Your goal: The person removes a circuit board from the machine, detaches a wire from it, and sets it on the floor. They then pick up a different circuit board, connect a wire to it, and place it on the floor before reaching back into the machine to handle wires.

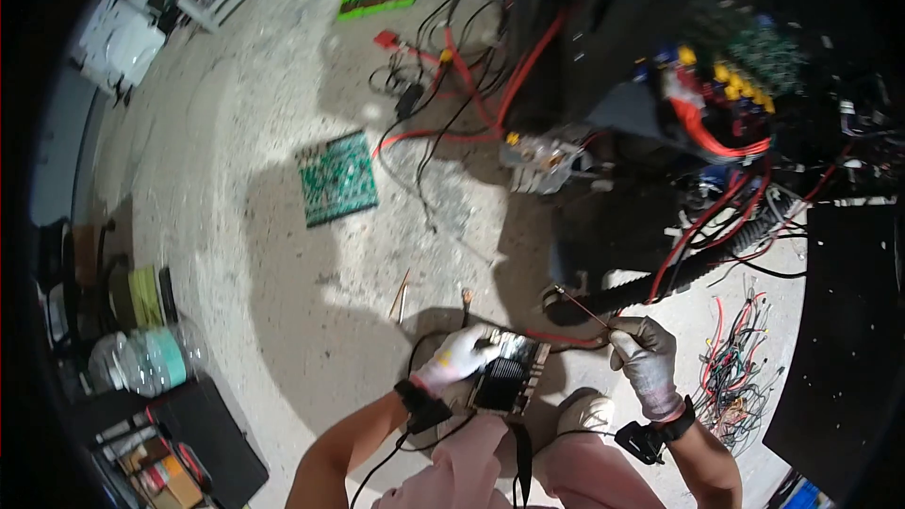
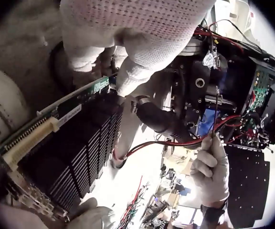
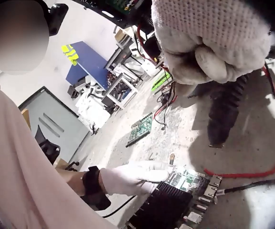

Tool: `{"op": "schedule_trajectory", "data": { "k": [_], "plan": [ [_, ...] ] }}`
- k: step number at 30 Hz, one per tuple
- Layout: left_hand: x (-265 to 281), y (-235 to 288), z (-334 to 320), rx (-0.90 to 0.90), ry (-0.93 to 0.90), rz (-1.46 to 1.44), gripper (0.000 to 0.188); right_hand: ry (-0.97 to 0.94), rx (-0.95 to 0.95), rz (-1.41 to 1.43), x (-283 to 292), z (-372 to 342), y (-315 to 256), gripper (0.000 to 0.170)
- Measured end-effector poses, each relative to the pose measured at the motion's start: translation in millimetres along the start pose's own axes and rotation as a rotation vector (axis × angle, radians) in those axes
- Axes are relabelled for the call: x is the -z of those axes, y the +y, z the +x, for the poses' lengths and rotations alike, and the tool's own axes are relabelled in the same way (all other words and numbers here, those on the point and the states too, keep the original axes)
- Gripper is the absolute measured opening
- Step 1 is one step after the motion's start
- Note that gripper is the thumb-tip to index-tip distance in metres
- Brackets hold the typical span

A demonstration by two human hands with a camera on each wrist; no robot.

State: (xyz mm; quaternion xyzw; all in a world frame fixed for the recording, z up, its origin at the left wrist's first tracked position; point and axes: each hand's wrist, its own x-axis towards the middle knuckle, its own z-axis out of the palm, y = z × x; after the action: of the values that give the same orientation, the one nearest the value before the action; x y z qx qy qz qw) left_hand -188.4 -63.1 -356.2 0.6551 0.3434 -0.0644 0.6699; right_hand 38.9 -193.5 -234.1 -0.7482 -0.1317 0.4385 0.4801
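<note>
The gloved left hand [image 1: 459,358] grips the edge of a circuit board with a black finned heatsink [image 1: 506,381]; in the left wrist view the heatsink [image 2: 75,152] and a long pale connector [image 2: 30,143] show beside the fingers. Raised to the right of the board, the gloved right hand [image 1: 647,358] pinches a thin tool [image 1: 583,306] pointing up and left, its tip apart from the board. In the right wrist view the left hand [image 3: 135,177] lies at the board's edge, beside its metal ports [image 3: 213,186]; the right hand [image 3: 211,43] fills the top.
A green circuit board [image 1: 337,179] lies on the floor, near red and black cables [image 1: 462,85]. Open machinery with wiring [image 1: 716,104] stands at the upper right, a black ribbed hose [image 1: 632,294] below it. A wire bundle [image 1: 737,372] and black panel [image 1: 839,339] are at the right.
</note>
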Motion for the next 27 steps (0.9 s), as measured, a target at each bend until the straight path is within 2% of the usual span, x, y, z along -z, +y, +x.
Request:
{"op": "schedule_trajectory", "data": {
  "k": [2,3,5,7,10,11,12,14,15,16,18,19,20,24,26,27],
  "plan": [
    [5,1,1,-0.079,0.02,0.11,0.03,0.044,0.033,0.121,3,2,-19,0.009],
    [11,22,-2,-0.073,0.066,0.249,0.03,0.055,0.075,0.122,7,2,-30,0.009],
    [18,8,4,-0.167,0.185,0.41,0.032,0.091,0.172,0.142,12,2,-55,0.009],
    [34,33,7,-0.245,0.297,0.53,0.033,0.122,0.271,0.15,18,4,-74,0.011],
    [58,106,8,-0.391,0.383,0.244,0.026,0.139,0.223,0.146,21,-4,-117,0.011],
    [60,143,1,-0.337,0.36,-0.018,0.022,0.15,0.307,0.093,22,-3,-120,0.012],
    [58,174,-1,-0.378,0.387,-0.185,0.024,0.138,0.325,0.038,23,-3,-122,0.013],
    [55,208,4,-0.442,0.343,-0.367,0.028,0.072,0.352,0.016,24,-8,-126,0.013],
    [51,222,7,-0.532,0.295,-0.343,0.035,0.059,0.303,0.005,23,-14,-131,0.012],
    [45,235,7,-0.609,0.28,-0.308,0.039,0.059,0.477,-0.091,23,-10,-123,0.012],
    [31,257,4,-0.63,0.237,-0.384,0.036,0.006,0.395,-0.121,24,-15,-119,0.015],
    [26,256,5,-0.55,0.265,-0.384,0.025,0.008,0.398,-0.143,24,-20,-122,0.016],
    [22,258,2,-0.452,0.306,-0.325,0.018,0.023,0.567,-0.137,23,-16,-111,0.016],
    [28,267,-7,-0.333,0.297,-0.339,0.015,0.018,0.592,-0.178,34,-28,-115,0.015],
    [37,267,-11,-0.349,0.297,-0.429,0.017,0.054,0.437,-0.08,45,-30,-110,0.013],
    [39,273,-15,-0.347,0.313,-0.385,0.017,0.098,0.499,-0.043,49,-30,-104,0.012]
  ]
}}
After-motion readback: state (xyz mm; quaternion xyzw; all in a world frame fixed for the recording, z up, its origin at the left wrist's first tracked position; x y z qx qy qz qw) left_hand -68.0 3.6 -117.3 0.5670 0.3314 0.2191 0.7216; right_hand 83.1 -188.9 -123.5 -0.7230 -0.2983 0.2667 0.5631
